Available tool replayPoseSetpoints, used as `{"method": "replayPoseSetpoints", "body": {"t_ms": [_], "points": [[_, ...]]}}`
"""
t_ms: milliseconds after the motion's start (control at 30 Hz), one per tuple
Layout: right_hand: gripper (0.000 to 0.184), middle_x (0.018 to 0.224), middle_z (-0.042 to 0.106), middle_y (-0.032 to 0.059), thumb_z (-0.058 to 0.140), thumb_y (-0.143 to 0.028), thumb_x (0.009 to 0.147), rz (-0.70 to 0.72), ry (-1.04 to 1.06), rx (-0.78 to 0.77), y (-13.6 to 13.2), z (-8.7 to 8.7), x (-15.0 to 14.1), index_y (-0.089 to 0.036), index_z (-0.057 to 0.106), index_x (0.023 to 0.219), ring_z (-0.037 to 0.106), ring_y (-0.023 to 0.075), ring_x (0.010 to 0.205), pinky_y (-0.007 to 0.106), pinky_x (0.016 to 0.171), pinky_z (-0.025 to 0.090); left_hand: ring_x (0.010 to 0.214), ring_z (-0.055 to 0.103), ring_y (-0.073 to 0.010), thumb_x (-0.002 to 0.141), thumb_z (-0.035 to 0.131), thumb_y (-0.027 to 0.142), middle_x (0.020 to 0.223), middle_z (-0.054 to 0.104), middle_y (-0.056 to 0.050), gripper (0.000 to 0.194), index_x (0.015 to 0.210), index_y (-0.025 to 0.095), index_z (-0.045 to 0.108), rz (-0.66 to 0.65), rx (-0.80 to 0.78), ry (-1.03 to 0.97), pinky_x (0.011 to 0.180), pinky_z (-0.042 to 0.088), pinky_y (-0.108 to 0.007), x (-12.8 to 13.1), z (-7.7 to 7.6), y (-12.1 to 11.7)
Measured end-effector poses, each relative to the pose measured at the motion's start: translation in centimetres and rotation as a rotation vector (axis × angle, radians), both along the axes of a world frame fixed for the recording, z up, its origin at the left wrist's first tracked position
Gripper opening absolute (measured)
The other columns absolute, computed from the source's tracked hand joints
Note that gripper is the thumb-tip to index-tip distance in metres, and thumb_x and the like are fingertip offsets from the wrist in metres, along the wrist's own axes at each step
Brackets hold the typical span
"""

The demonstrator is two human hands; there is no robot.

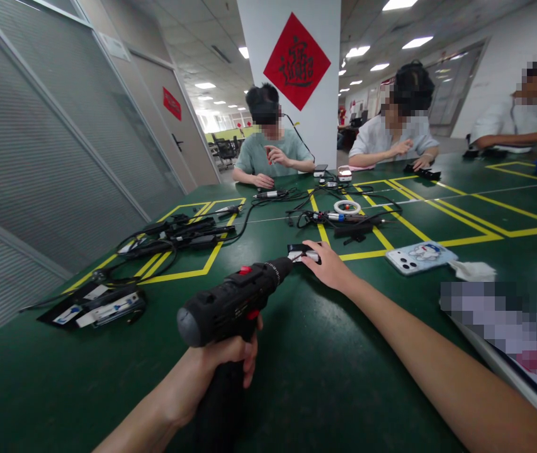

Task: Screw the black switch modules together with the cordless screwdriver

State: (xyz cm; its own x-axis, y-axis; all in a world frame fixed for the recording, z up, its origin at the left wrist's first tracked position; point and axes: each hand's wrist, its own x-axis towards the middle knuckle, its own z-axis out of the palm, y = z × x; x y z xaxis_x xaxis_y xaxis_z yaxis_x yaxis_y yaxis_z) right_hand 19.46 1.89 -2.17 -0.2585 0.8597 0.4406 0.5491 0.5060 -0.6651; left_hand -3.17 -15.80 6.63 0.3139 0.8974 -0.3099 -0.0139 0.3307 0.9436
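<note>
My left hand (237, 355) is wrapped round the handle of a black cordless drill (230, 302) with red buttons. The drill points forward and to the right, away from me. Its bit reaches a small black and silver block-like part (303, 253) on the green table (344, 371); whether the tip touches it I cannot tell. My right hand (327, 267) grips that part from its right side, thumb and fingers closed on it. Some of the part is hidden behind the fingers.
Black cables and devices (183, 233) lie inside yellow tape lines on the left. Past my right hand are more tools with cords (339, 220) and a white ring (347, 207). A phone (420, 258), a crumpled tissue (473, 270) and a laptop-like object (508, 352) lie right. Three people sit across.
</note>
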Motion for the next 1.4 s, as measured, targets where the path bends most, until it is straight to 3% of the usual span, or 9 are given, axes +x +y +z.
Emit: {"method": "replayPoseSetpoints", "body": {"t_ms": [367,800,1067,1267,1400], "points": [[0.043,0.113,0.051,0.0078,0.054,-0.036,0.084,-0.003,0.032,-0.035,0.16,0.15,0.01,-0.024,0.050,0.125,0.055,0.0181,0.102,0.034,0.095,0.039,0.053,0.050,-0.0160,0.073,0.050,0.018,0.062,0.051,0.001,0.030,0.103,0.014,0.047,-0.006,0.000,-0.002,0.055,0.038,-0.032,0.01,0.30,-0.29],[0.038,0.112,0.054,0.0062,0.054,-0.032,0.083,-0.060,0.075,-0.099,0.08,0.71,-0.31,-0.026,0.056,0.120,0.055,0.0182,0.102,0.033,0.095,0.039,0.054,0.051,-0.0165,0.076,0.050,0.019,0.062,0.052,0.002,0.050,0.125,0.014,0.039,-0.011,-0.013,0.015,0.056,0.039,-0.032,-0.09,0.35,-0.38],[0.039,0.111,0.055,0.0064,0.054,-0.032,0.082,-0.056,0.088,-0.081,0.02,0.59,-0.38,-0.025,0.056,0.120,0.056,0.0179,0.098,0.033,0.093,0.041,0.055,0.051,-0.0173,0.074,0.053,0.022,0.064,0.052,0.001,0.052,0.123,0.014,0.039,-0.020,0.027,0.071,0.056,0.041,-0.033,-0.01,0.26,-0.47],[0.039,0.111,0.055,0.0062,0.055,-0.033,0.082,-0.057,0.092,-0.079,0.05,0.62,-0.28,-0.025,0.057,0.120,0.056,0.0175,0.099,0.033,0.093,0.041,0.053,0.052,-0.0163,0.072,0.054,0.022,0.063,0.054,0.001,0.046,0.115,0.014,0.042,-0.012,0.027,0.094,0.054,0.042,-0.031,-0.09,0.57,-0.59],[0.039,0.111,0.057,0.0056,0.055,-0.033,0.081,-0.054,0.108,-0.093,0.15,0.66,-0.21,-0.025,0.058,0.119,0.056,0.0175,0.100,0.032,0.094,0.041,0.046,0.054,-0.0187,0.060,0.057,0.022,0.053,0.057,0.002,0.057,0.113,0.013,0.039,0.002,-0.025,0.183,0.046,0.044,-0.031,0.45,0.51,0.05]]}}
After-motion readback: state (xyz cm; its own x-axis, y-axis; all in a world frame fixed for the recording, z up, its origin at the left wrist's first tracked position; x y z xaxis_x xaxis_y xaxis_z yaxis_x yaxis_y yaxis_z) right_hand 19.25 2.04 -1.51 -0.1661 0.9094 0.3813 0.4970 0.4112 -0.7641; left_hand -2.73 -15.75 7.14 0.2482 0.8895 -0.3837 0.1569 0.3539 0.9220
